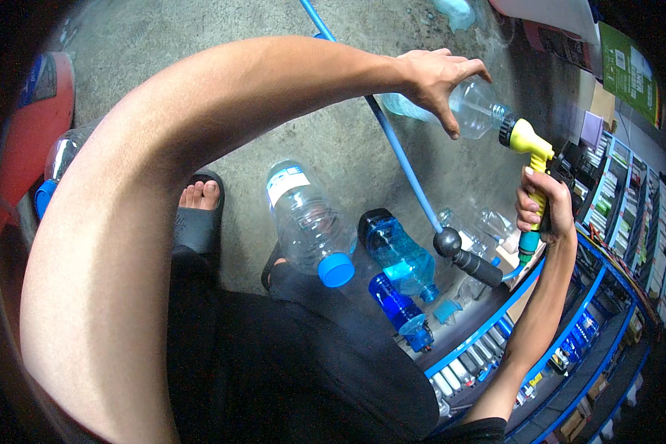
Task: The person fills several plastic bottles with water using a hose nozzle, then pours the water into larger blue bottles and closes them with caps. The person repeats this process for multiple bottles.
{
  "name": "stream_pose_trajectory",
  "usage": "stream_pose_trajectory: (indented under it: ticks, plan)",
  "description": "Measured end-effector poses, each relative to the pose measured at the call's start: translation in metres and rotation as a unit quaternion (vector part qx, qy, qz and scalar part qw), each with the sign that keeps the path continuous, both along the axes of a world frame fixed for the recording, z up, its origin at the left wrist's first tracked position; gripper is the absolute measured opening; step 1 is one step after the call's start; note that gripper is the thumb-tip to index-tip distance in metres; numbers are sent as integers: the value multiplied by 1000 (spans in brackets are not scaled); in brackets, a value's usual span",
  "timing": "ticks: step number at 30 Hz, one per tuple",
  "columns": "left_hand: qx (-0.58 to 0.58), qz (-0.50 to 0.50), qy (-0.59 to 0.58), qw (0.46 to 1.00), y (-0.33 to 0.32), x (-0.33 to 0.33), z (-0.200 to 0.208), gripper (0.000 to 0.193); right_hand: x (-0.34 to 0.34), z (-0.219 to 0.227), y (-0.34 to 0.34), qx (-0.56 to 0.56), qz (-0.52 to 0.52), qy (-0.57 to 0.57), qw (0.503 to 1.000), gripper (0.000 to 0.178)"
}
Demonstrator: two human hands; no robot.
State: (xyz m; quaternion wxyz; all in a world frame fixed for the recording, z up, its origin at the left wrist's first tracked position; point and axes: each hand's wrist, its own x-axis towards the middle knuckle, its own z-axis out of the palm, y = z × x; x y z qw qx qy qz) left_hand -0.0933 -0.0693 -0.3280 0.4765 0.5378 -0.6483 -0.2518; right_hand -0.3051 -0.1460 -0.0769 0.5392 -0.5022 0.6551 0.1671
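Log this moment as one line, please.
left hand: around clear bottle | right hand: gripping yellow spray nozzle | nozzle: facing bottle's mouth | nearby: blue-capped bottle

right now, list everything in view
Held bottle: 1, clear, mouth at nozzle
Spray nozzle: 1, mostly yellow, right
Blue-capped bottles: 2, clear, centre and left
Teal bottle: 1, teal, centre
Small bottle: 1, dark blue, near teal bottle
Pole: 1, blue, centre
Shelves: several, blue-edged, right
Plastic pieces: several, clear, near pole
Carton: 1, green, top right
Red object: 1, red, left
Sandals: 2, black, left
Left hand: 1, bare, around held bottle
Right hand: 1, bare, gripping nozzle
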Motion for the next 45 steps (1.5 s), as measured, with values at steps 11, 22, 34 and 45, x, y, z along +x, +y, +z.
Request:
stream_pose_trajectory:
  ticks: [11,22,34,45]
  plan:
    - [12,2,-7,1000,1,0,0,113,1,0,1,0,-3,3,1000,36]
    - [13,-3,-3,1000,3,2,4,113,0,-1,1,4,-7,-5,1000,36]
    - [3,3,0,1000,-1,-1,-1,113,2,0,2,-6,-4,-1,1000,38]
    - [5,3,-7,1000,1,1,1,113,3,-1,3,-6,-6,2,1000,39]
